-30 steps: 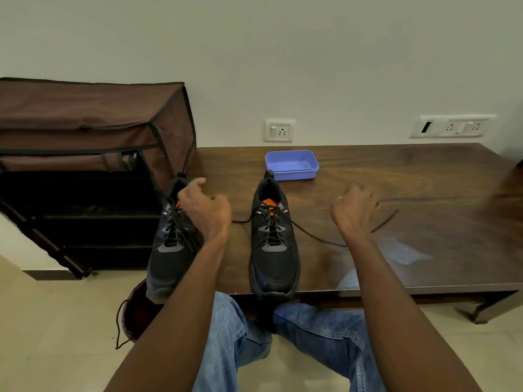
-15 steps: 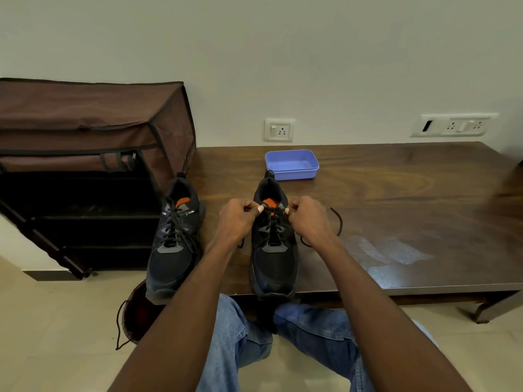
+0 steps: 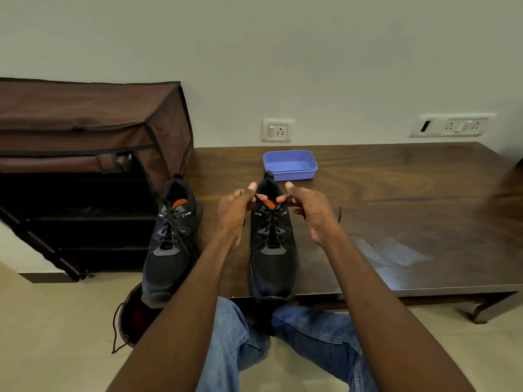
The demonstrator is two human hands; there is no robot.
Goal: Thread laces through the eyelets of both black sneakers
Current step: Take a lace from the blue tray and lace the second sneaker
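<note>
Black lace [image 3: 259, 198] pinched by both raised hands, thumbs up.

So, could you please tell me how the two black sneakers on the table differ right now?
The right sneaker has its lace ends pinched by the left hand and the right hand; the left sneaker is untouched. The left sneaker's toe overhangs the table edge further, at the table's left corner. Both are black with orange tongue tabs, toes toward the person.

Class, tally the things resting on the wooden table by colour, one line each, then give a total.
Black: 2, the left sneaker and the right sneaker
Blue: 1, the tray
Total: 3
</note>
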